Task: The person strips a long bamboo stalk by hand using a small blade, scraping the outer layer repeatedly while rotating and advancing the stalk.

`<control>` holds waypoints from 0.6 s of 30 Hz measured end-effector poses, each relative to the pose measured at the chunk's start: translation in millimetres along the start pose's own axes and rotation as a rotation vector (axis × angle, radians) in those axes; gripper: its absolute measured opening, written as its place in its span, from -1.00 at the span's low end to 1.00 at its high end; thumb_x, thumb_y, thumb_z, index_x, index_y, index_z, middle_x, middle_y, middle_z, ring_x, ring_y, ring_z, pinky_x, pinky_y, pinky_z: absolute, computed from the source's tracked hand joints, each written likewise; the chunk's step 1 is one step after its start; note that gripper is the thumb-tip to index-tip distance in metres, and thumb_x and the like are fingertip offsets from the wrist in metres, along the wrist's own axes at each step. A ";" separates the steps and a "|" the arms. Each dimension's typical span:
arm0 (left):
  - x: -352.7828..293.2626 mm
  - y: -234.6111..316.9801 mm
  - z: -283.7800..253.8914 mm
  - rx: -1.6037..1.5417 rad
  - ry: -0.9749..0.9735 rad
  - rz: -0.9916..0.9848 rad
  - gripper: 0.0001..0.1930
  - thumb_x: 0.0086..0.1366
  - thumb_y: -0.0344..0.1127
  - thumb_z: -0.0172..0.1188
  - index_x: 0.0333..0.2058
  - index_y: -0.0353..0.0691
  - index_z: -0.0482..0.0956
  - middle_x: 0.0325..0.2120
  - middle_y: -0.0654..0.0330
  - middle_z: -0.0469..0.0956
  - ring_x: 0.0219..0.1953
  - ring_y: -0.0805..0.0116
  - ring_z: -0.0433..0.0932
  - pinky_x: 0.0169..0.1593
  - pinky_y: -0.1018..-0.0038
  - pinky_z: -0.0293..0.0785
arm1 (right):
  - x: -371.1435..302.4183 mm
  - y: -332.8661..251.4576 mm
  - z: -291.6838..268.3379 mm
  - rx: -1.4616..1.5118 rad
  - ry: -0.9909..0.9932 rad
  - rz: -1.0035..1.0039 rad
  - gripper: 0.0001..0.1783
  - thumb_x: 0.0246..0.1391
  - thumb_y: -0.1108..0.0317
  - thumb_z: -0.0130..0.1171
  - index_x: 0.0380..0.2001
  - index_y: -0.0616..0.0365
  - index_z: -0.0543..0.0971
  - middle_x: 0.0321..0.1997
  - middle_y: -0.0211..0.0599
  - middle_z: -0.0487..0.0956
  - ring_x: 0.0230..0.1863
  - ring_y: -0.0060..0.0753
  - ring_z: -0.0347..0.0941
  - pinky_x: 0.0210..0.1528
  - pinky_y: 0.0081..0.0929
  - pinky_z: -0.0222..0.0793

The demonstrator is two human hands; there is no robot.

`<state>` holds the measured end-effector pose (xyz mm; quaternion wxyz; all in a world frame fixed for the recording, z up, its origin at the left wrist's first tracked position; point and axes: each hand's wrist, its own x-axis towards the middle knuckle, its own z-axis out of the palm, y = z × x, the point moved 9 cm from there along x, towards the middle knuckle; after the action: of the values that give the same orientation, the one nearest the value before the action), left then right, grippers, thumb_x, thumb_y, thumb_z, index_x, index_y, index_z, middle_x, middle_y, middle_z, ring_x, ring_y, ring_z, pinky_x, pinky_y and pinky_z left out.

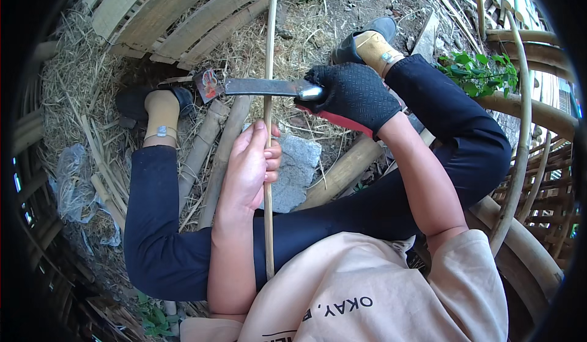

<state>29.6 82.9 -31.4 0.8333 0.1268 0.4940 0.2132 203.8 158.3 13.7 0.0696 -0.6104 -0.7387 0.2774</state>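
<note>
Between the thumb and curled fingers (273,160) of the bare left hand (244,171) runs a long, narrow, pale strip (269,48), bamboo-like in appearance. Above these fingers it leaves the view at the upper edge; below them it passes over the dark trousers (318,213) to the shirt (367,268). The left fingers are closed round the strip, with no evident gap.

Above and to the right of them, the right hand (354,94), in a black glove with a red underside, has its fingers clamped on the grip of a knife (260,87); the grip itself is largely hidden. The blade extends leftward from the gloved fingers and crosses in front of the strip, just above the left thumb; whether its edge bears on the strip cannot be told.

Handling, as judged: the strip should be light and stiff along its length, somewhat springy, fairly dry rather than slippery, and liable to split or splinter along the grain. It is best held round its shaft, below the blade, with the fingertips clear of the edge. The knife, probably the heavier piece, is best taken by its grip behind the bright collar. Just right of the left fingers, lower down, lies a grey stone (296,168).
</note>
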 end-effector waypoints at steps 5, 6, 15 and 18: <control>2.3 9.1 -5.1 0.094 0.186 0.183 -0.71 0.58 -0.04 -0.07 -0.24 -0.11 0.41 -0.62 0.52 0.15 -0.65 0.78 0.05 -0.65 0.73 -0.09 | -9.0 -22.2 3.2 -0.062 -0.171 0.040 -0.61 0.04 -0.10 0.26 -0.29 -0.04 0.72 -0.40 -0.08 0.69 -0.30 0.05 0.65 -0.17 -0.10 0.56; 2.5 9.9 -5.9 0.121 0.219 0.216 -0.70 0.58 -0.03 -0.06 -0.27 -0.11 0.41 -0.63 0.52 0.15 -0.66 0.78 0.05 -0.66 0.72 -0.09 | -11.0 -24.0 6.1 -0.066 -0.205 0.056 -0.62 0.04 -0.09 0.26 -0.29 -0.04 0.73 -0.40 -0.08 0.69 -0.29 0.04 0.66 -0.16 -0.10 0.56; -3.4 2.0 -8.8 0.329 0.402 0.372 -0.67 0.60 -0.19 -0.11 -0.33 -0.28 0.45 -0.57 0.40 0.26 -0.63 0.69 0.16 -0.59 0.59 0.04 | -3.7 -6.4 34.4 -0.136 -0.217 0.126 -0.77 -0.05 0.15 0.21 -0.36 -0.09 0.76 -0.40 -0.10 0.70 -0.29 -0.02 0.68 -0.18 -0.12 0.58; -2.8 0.6 -12.6 0.344 0.408 0.408 -0.68 0.59 -0.20 -0.11 -0.30 -0.29 0.46 -0.53 0.38 0.28 -0.60 0.68 0.19 -0.55 0.59 0.09 | -0.8 -7.0 37.1 -0.140 -0.217 0.122 -0.78 -0.06 0.18 0.21 -0.36 -0.11 0.76 -0.40 -0.11 0.70 -0.29 -0.04 0.69 -0.19 -0.14 0.58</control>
<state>17.3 82.0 -35.0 0.6238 0.3165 0.6438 0.3101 181.6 144.8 -13.7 -0.0705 -0.6240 -0.7209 0.2933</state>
